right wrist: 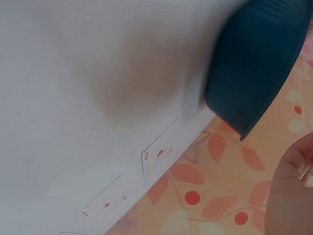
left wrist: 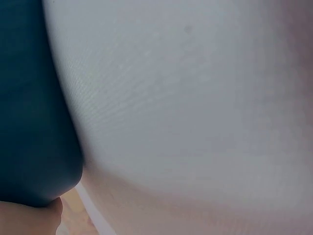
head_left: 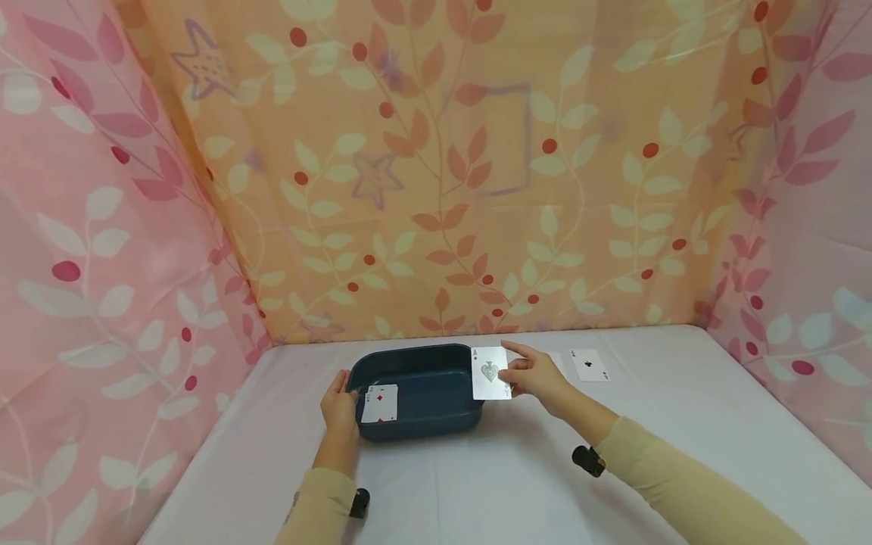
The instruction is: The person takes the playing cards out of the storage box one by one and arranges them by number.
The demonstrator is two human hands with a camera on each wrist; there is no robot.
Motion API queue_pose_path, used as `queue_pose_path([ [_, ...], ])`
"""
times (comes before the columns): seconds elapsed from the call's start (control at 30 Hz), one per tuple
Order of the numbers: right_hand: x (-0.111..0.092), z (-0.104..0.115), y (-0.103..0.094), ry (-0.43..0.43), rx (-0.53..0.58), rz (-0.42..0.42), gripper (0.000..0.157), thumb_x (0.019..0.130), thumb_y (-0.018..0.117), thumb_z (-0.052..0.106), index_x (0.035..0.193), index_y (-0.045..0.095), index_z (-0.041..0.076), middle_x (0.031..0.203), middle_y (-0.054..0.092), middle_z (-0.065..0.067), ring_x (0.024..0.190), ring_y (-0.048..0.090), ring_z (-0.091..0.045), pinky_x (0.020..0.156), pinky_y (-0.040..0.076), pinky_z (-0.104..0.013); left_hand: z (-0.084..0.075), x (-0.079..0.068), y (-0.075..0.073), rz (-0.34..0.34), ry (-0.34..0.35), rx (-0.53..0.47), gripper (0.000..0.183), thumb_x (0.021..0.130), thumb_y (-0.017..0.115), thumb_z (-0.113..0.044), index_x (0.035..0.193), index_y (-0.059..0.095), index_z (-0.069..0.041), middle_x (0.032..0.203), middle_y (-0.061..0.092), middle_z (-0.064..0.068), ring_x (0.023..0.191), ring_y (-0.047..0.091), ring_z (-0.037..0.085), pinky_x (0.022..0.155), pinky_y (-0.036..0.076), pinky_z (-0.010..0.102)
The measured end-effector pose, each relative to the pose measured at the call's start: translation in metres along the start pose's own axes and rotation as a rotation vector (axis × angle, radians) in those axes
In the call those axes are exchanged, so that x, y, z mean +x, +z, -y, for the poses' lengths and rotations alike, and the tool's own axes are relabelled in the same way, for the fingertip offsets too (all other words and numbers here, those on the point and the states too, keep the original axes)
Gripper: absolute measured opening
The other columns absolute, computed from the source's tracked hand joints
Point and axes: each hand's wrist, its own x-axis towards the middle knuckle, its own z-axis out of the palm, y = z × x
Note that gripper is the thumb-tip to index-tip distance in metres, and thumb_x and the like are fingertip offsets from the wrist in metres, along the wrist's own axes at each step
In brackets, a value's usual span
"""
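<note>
A dark blue rectangular basin (head_left: 436, 424) stands on the table. My left hand (head_left: 338, 401) grips its left wall, thumb near the rim; in the left wrist view only part of that hand (left wrist: 29, 218) shows below the basin (left wrist: 34, 107). Over the basin's right rim, my right hand (head_left: 538, 378) pinches an ace of spades (head_left: 487, 372), face toward me, index finger extended. Inside the basin at the left lie overlapping playing cards (head_left: 379, 405), a red diamond on top. In the right wrist view the right hand (right wrist: 293, 191) is partly cut off and its card is hidden.
An ace of clubs (head_left: 589, 365) lies face up on the white-covered table (head_left: 436, 499), right of my right hand. Toward the table's back edge the right wrist view shows cards with small red marks (right wrist: 159, 153). Patterned cloth (head_left: 436, 166) hangs behind and at both sides.
</note>
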Motion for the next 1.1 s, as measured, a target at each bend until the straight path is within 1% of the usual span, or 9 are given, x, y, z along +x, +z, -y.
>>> queue_pose_path([
  [0.17, -0.007, -0.002, -0.013, 0.003, -0.006, -0.018, 0.069, 0.087, 0.068, 0.001, 0.148, 0.036, 0.001, 0.079, 0.063, -0.006, 0.065, 0.057, -0.019, 0.06, 0.054, -0.027, 0.0, 0.003, -0.001, 0.013, -0.017, -0.002, 0.059, 0.095, 0.031, 0.018, 0.151, 0.026, 0.0, 0.155, 0.028, 0.014, 0.144, 0.024, 0.023, 0.116, 0.02, 0.035],
  [0.3, -0.011, -0.006, -0.024, -0.004, -0.005, -0.004, 0.071, 0.087, 0.068, 0.001, 0.149, 0.033, -0.001, 0.078, 0.063, -0.005, 0.066, 0.057, -0.018, 0.06, 0.054, -0.027, 0.002, 0.003, -0.001, 0.001, -0.004, 0.001, 0.059, 0.094, 0.033, 0.017, 0.15, 0.029, 0.001, 0.155, 0.03, 0.014, 0.144, 0.025, 0.024, 0.116, 0.02, 0.035],
  [0.4, -0.013, -0.01, -0.032, -0.004, 0.006, -0.009, 0.071, 0.086, 0.068, 0.0, 0.149, 0.033, -0.001, 0.078, 0.063, -0.005, 0.066, 0.058, -0.018, 0.06, 0.054, -0.027, 0.001, 0.0, -0.001, -0.009, 0.005, -0.009, 0.059, 0.093, 0.034, 0.017, 0.15, 0.03, 0.001, 0.154, 0.031, 0.014, 0.144, 0.024, 0.023, 0.116, 0.019, 0.033],
  [0.6, -0.019, -0.015, -0.051, -0.045, 0.009, 0.001, 0.076, 0.084, 0.071, 0.004, 0.148, 0.031, -0.004, 0.08, 0.065, -0.004, 0.067, 0.059, -0.016, 0.06, 0.054, -0.027, -0.001, -0.001, -0.001, -0.01, -0.021, 0.009, 0.06, 0.094, 0.033, 0.017, 0.151, 0.029, -0.001, 0.155, 0.03, 0.013, 0.144, 0.025, 0.023, 0.116, 0.019, 0.034],
  [0.7, -0.021, -0.015, -0.057, -0.048, 0.008, 0.0, 0.077, 0.084, 0.073, 0.006, 0.148, 0.031, -0.005, 0.079, 0.065, -0.003, 0.067, 0.059, -0.015, 0.06, 0.054, -0.026, -0.002, 0.0, -0.002, -0.016, -0.03, 0.015, 0.061, 0.093, 0.032, 0.018, 0.151, 0.028, -0.001, 0.155, 0.029, 0.012, 0.144, 0.025, 0.023, 0.116, 0.02, 0.035],
  [0.97, -0.024, -0.016, -0.071, 0.003, -0.015, -0.048, 0.073, 0.087, 0.067, 0.0, 0.15, 0.028, -0.003, 0.079, 0.064, -0.003, 0.067, 0.059, -0.015, 0.06, 0.054, -0.027, -0.001, 0.002, -0.003, 0.007, -0.019, 0.017, 0.06, 0.094, 0.031, 0.018, 0.151, 0.027, -0.001, 0.155, 0.028, 0.013, 0.144, 0.024, 0.023, 0.116, 0.019, 0.035],
  [1.1, -0.027, -0.018, -0.079, 0.011, -0.035, -0.062, 0.073, 0.089, 0.066, 0.001, 0.15, 0.026, -0.004, 0.079, 0.064, -0.001, 0.067, 0.059, -0.015, 0.061, 0.055, -0.027, -0.001, 0.0, -0.003, 0.01, -0.016, 0.015, 0.06, 0.094, 0.031, 0.018, 0.152, 0.026, -0.001, 0.156, 0.027, 0.014, 0.144, 0.023, 0.024, 0.116, 0.019, 0.036],
])
